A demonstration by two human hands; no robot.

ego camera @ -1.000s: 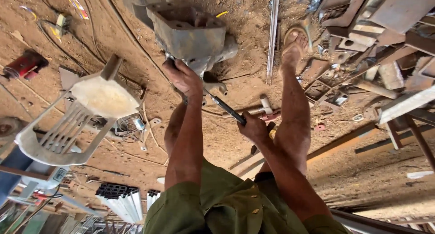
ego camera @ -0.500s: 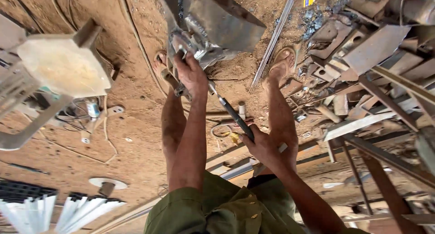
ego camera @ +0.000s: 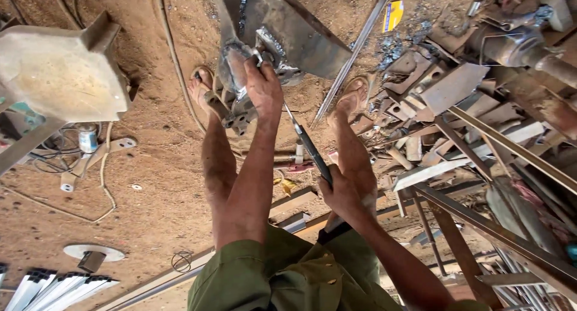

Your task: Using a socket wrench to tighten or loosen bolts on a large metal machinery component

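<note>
In the head view the left hand (ego camera: 263, 85) is at the upper middle of the frame, with its fingers closed over the edge of a grey welded metal part (ego camera: 282, 37) that stands on the sandy floor (ego camera: 150, 184). The right hand (ego camera: 347, 193) is lower, right of centre, and it holds firmly a thin dark tool (ego camera: 306, 144). The long axis of the tool runs diagonally, from the right hand up and to the left, and its tip points toward the metal part, just beside the left hand. Two feet in sandals are on both sides of the part. Scrap metal pieces (ego camera: 457, 106) lie at the right of the frame.
</note>
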